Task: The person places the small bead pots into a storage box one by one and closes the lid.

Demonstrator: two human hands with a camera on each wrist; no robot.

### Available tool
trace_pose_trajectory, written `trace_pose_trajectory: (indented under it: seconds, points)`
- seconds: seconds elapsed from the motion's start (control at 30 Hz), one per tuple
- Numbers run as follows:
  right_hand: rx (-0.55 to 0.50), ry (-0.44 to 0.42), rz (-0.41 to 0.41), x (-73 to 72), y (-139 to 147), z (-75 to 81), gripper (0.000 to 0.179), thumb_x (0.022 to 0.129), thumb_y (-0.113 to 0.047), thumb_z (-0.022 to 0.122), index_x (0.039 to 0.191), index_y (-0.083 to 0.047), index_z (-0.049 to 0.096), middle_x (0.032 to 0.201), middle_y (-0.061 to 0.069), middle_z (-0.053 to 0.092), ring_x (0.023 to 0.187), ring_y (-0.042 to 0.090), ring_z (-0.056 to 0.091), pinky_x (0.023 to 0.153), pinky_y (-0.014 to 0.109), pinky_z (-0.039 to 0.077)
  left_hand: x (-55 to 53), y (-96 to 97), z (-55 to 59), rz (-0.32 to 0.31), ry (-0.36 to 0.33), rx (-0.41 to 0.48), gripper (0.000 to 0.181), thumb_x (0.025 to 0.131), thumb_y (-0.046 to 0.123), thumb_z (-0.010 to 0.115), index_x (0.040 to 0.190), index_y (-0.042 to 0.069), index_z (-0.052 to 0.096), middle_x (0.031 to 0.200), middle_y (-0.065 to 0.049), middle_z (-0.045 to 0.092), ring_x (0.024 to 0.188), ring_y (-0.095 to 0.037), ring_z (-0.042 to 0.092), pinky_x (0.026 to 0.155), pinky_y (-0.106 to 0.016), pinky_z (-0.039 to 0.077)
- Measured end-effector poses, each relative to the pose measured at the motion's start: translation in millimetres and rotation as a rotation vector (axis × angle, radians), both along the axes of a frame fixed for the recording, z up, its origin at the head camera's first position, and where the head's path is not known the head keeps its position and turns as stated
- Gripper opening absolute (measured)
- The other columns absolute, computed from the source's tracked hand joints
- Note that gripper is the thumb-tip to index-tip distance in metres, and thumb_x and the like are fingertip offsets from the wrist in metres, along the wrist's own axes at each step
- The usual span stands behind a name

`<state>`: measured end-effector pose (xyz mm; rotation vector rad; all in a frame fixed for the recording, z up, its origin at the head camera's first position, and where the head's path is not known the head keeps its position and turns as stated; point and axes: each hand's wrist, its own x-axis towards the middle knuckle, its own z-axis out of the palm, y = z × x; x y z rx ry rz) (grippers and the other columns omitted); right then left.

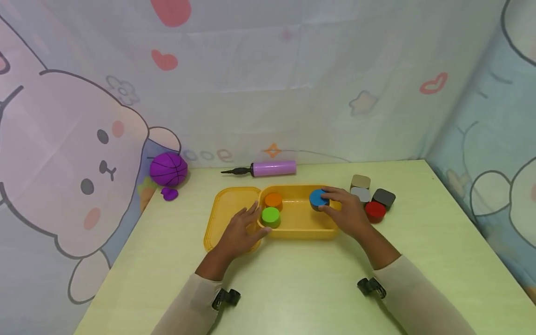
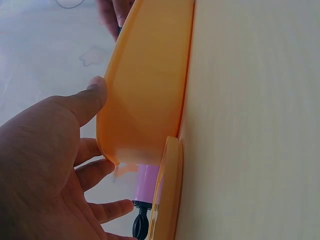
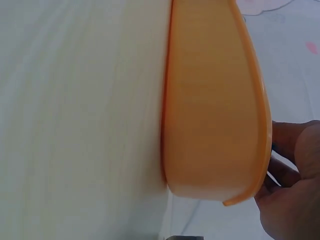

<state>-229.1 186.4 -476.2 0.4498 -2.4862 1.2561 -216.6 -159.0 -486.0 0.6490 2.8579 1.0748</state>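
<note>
My right hand (image 1: 348,211) pinches a blue round block (image 1: 319,199) between thumb and fingers, over the right part of a yellow plastic box (image 1: 301,234). In the right wrist view, the box's wall (image 3: 215,110) hides most of that grip. Inside the box, at its left end, sit an orange round block (image 1: 274,200) and a green round block (image 1: 271,217). With fingers spread, my left hand (image 1: 239,232) touches the left end of the box; its thumb (image 2: 92,97) rests at the rim. Under that hand lies a flat yellow lid (image 1: 224,209).
Right of the box, a red round block (image 1: 375,212) lies near a black block (image 1: 384,199), a grey block (image 1: 360,194) and a tan block (image 1: 360,181). Behind the box is a purple hand pump (image 1: 274,168). A purple ball (image 1: 169,169) and small purple duck (image 1: 169,194) stand far left.
</note>
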Motion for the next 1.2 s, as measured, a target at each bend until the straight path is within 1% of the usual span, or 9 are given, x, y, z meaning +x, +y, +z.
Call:
trace_pose_trajectory:
  seconds: [0.1,0.23,0.33,0.53,0.6,0.77,0.87,1.07,1.2]
  points:
    - [-0.010,-0.027,0.000,-2.7,-8.3,1.4,0.038,0.094,-0.003,0.084,0.131,0.007,0.076,0.147,0.024,0.069,0.140,0.050,0.064,0.115,0.063,0.054,0.1,-0.3,-0.6,-0.003,-0.002,-0.002,0.078,0.104,0.045,0.075,0.167,0.013,0.043,0.179,-0.006,0.031,0.165,-0.054,0.028,0.131,-0.074,0.024]
    - [-0.004,-0.048,-0.006,-5.9,-19.3,3.9,0.038,0.093,-0.003,0.085,0.129,0.007,0.077,0.146,0.025,0.070,0.133,0.049,0.068,0.109,0.060,0.059,0.0,0.1,-0.2,-0.008,0.000,-0.001,0.078,0.104,0.045,0.075,0.167,0.013,0.043,0.179,-0.005,0.031,0.165,-0.053,0.028,0.132,-0.073,0.024]
    - [-0.009,-0.094,-0.006,-9.8,-27.3,5.7,0.038,0.093,-0.003,0.085,0.129,0.007,0.077,0.145,0.025,0.070,0.130,0.049,0.070,0.106,0.059,0.061,-0.3,0.6,0.7,-0.007,0.003,0.001,0.078,0.104,0.045,0.075,0.167,0.013,0.043,0.179,-0.005,0.031,0.165,-0.053,0.029,0.131,-0.074,0.025]
    - [-0.081,-0.214,0.009,-20.2,-41.0,5.9,0.036,0.094,0.002,0.083,0.128,0.012,0.075,0.144,0.029,0.069,0.132,0.050,0.068,0.107,0.057,0.061,1.0,1.1,2.4,0.000,-0.008,-0.004,0.077,0.104,0.044,0.074,0.167,0.012,0.044,0.179,-0.006,0.031,0.165,-0.053,0.028,0.131,-0.074,0.025]
    - [-0.098,-0.230,0.002,-23.3,-45.6,6.0,0.036,0.093,0.004,0.083,0.127,0.012,0.075,0.142,0.030,0.070,0.132,0.050,0.068,0.107,0.056,0.061,1.6,1.1,2.9,0.000,-0.018,-0.002,0.077,0.104,0.044,0.074,0.167,0.012,0.043,0.179,-0.005,0.030,0.165,-0.053,0.027,0.131,-0.074,0.025]
    - [-0.133,-0.257,-0.028,-30.2,-57.2,6.0,0.034,0.092,0.002,0.084,0.124,0.010,0.077,0.137,0.028,0.074,0.125,0.048,0.073,0.104,0.053,0.063,3.2,0.8,4.1,0.004,-0.020,0.000,0.077,0.104,0.042,0.075,0.167,0.012,0.043,0.179,-0.006,0.031,0.165,-0.053,0.027,0.132,-0.074,0.024]
    - [-0.126,-0.273,-0.058,-33.9,-61.7,4.3,0.032,0.092,0.000,0.086,0.122,0.009,0.079,0.134,0.026,0.076,0.121,0.046,0.075,0.103,0.051,0.064,3.5,0.4,3.1,0.002,-0.019,0.009,0.077,0.104,0.042,0.075,0.167,0.012,0.044,0.179,-0.006,0.031,0.165,-0.053,0.027,0.131,-0.074,0.025]
    - [-0.072,-0.349,-0.111,-37.3,-63.9,-1.3,0.030,0.090,-0.007,0.089,0.117,0.005,0.081,0.125,0.022,0.080,0.115,0.039,0.076,0.099,0.048,0.065,2.7,0.4,1.0,-0.012,-0.017,0.014,0.077,0.104,0.044,0.075,0.167,0.012,0.044,0.179,-0.006,0.031,0.165,-0.053,0.027,0.132,-0.073,0.025]
    - [-0.030,-0.356,-0.114,-39.0,-65.1,-2.5,0.030,0.088,-0.010,0.091,0.114,0.002,0.082,0.119,0.021,0.080,0.108,0.036,0.072,0.092,0.043,0.062,1.8,0.4,-0.1,-0.006,-0.003,0.011,0.077,0.104,0.044,0.074,0.167,0.012,0.044,0.179,-0.006,0.032,0.164,-0.053,0.028,0.131,-0.073,0.026]
